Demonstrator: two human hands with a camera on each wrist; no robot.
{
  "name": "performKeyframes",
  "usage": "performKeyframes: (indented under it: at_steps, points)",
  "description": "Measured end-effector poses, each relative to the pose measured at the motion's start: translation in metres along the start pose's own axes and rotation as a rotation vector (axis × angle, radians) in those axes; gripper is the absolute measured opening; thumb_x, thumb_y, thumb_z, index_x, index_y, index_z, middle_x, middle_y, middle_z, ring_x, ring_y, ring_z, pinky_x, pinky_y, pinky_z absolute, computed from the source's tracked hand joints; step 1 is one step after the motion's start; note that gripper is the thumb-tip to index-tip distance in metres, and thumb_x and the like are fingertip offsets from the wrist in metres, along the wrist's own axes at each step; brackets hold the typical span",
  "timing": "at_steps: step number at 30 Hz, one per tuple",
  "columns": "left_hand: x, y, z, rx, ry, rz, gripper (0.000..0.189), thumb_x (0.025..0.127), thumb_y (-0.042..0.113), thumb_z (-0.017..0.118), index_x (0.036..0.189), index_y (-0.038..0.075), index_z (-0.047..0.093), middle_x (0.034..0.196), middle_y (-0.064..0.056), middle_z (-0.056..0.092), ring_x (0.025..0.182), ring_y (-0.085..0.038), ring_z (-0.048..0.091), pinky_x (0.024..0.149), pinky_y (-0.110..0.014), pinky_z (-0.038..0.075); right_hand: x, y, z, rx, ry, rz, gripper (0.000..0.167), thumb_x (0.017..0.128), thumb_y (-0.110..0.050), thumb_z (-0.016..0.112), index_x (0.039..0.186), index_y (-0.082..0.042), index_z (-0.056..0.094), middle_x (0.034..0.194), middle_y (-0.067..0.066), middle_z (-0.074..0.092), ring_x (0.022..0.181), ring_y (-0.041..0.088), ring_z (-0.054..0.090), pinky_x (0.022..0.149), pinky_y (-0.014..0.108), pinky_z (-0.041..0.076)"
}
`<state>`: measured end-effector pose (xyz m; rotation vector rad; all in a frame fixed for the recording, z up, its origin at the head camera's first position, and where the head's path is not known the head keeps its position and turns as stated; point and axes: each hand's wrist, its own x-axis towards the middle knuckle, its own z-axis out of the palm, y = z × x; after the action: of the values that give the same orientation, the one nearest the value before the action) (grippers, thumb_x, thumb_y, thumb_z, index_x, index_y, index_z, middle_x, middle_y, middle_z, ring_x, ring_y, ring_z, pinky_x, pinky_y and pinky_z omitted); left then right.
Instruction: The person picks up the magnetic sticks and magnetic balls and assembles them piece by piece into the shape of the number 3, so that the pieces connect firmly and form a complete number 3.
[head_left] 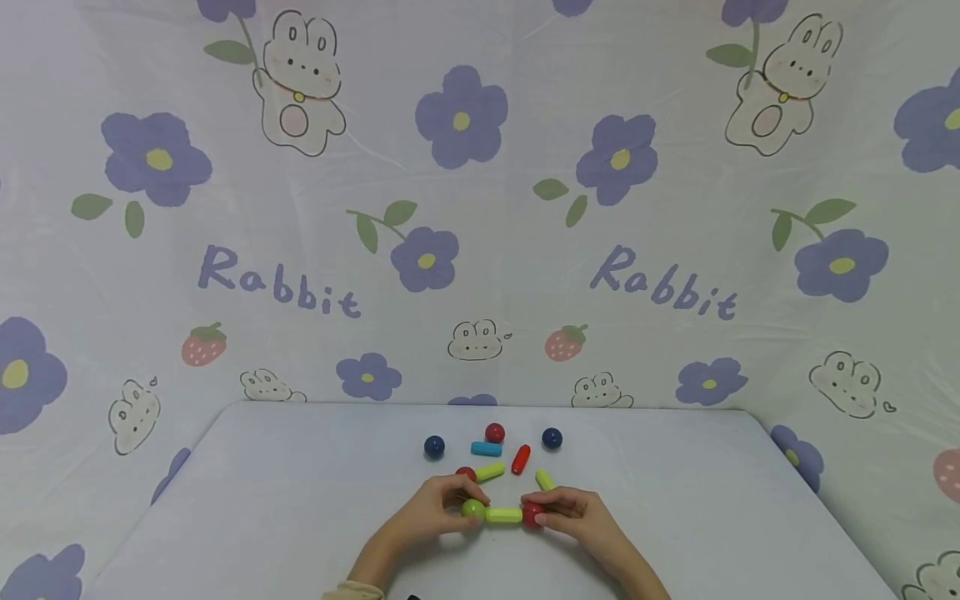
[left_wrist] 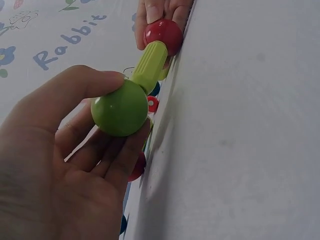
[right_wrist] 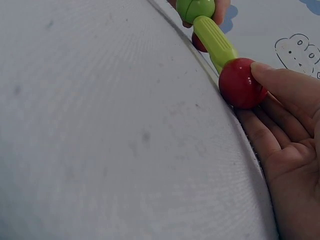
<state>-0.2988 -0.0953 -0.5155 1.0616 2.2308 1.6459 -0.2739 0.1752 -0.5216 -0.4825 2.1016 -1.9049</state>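
Note:
My left hand pinches a green ball between thumb and fingers. Opposite it, my right hand holds a glossy red ball the same way. A ridged yellow-green rod spans the two balls and meets both, forming a short dumbbell shape low over the white table. Just behind the left fingers, another red ball touches the end of a second yellow-green rod; whether they are joined cannot be told. Behind the right hand lies a third yellow-green rod, its near end hidden by the fingers.
Farther back on the white table lie a blue rod, a red rod and a red ball. Dark blue balls stand on either side, one left, one right. A rabbit-and-flower printed cloth hangs behind the table.

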Motion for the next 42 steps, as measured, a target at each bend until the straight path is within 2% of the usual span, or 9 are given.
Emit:
performKeyframes:
  at_steps: [4,9,15,17,21,27,36,42]
  points:
    - [0.001,-0.014,0.001,0.013,-0.002,0.011,0.023,0.076,0.007,0.070,0.098,0.006,0.062,0.097,-0.007,0.062,0.092,-0.020,0.055,0.085,-0.032,0.043,0.000,-0.001,0.000,0.011,-0.003,0.004,0.034,0.083,-0.012,0.064,0.113,0.002,0.058,0.115,0.015,0.057,0.107,0.024,0.053,0.084,0.026,0.043]
    - [0.002,-0.024,0.001,0.037,-0.018,-0.017,0.023,0.076,0.014,0.071,0.098,0.011,0.062,0.096,0.000,0.062,0.090,-0.015,0.056,0.084,-0.028,0.043,0.002,0.003,-0.001,0.019,-0.007,-0.001,0.035,0.083,-0.012,0.064,0.114,0.002,0.057,0.115,0.015,0.057,0.107,0.023,0.053,0.084,0.026,0.042]
    - [0.001,-0.023,0.001,0.012,-0.057,-0.078,0.024,0.077,0.013,0.070,0.100,0.011,0.061,0.099,0.000,0.061,0.095,-0.015,0.055,0.088,-0.025,0.040,0.009,0.027,-0.006,0.002,0.009,-0.030,0.035,0.082,-0.018,0.066,0.113,-0.004,0.060,0.113,0.009,0.059,0.105,0.022,0.054,0.084,0.027,0.043]
    - [0.002,-0.023,0.001,0.005,-0.072,-0.083,0.026,0.078,0.013,0.069,0.103,0.010,0.061,0.101,-0.002,0.061,0.097,-0.015,0.054,0.089,-0.025,0.039,0.009,0.028,-0.006,0.006,0.005,-0.037,0.035,0.082,-0.017,0.066,0.113,-0.003,0.059,0.113,0.010,0.059,0.105,0.022,0.054,0.084,0.027,0.043]
    - [0.004,-0.025,0.002,-0.013,-0.076,-0.061,0.035,0.079,0.012,0.068,0.112,0.008,0.058,0.105,-0.005,0.061,0.098,-0.017,0.055,0.089,-0.027,0.039,0.009,0.027,-0.006,0.013,0.002,-0.030,0.036,0.082,-0.016,0.066,0.114,-0.003,0.059,0.114,0.010,0.058,0.106,0.022,0.054,0.084,0.027,0.043]
    - [0.007,-0.028,0.011,-0.044,-0.032,-0.014,0.040,0.079,0.012,0.069,0.117,0.009,0.057,0.105,-0.007,0.061,0.096,-0.020,0.056,0.085,-0.030,0.043,0.007,0.023,-0.004,0.016,0.003,-0.002,0.036,0.081,-0.016,0.067,0.114,-0.002,0.059,0.114,0.011,0.058,0.105,0.023,0.054,0.084,0.027,0.043]
    - [0.011,-0.022,0.027,0.063,-0.019,-0.031,0.034,0.077,0.021,0.071,0.110,0.021,0.062,0.104,0.005,0.062,0.095,-0.012,0.056,0.085,-0.026,0.042,0.001,0.004,0.000,0.054,-0.021,0.008,0.035,0.081,-0.010,0.066,0.112,0.004,0.058,0.114,0.016,0.057,0.103,0.025,0.055,0.084,0.029,0.043]
    - [0.011,-0.023,0.029,0.081,0.004,-0.039,0.030,0.076,0.020,0.071,0.105,0.023,0.064,0.100,0.010,0.062,0.092,-0.010,0.056,0.084,-0.027,0.042,0.005,0.017,-0.003,0.045,-0.011,0.006,0.035,0.081,-0.012,0.067,0.112,0.001,0.059,0.113,0.013,0.058,0.103,0.025,0.055,0.084,0.028,0.044]
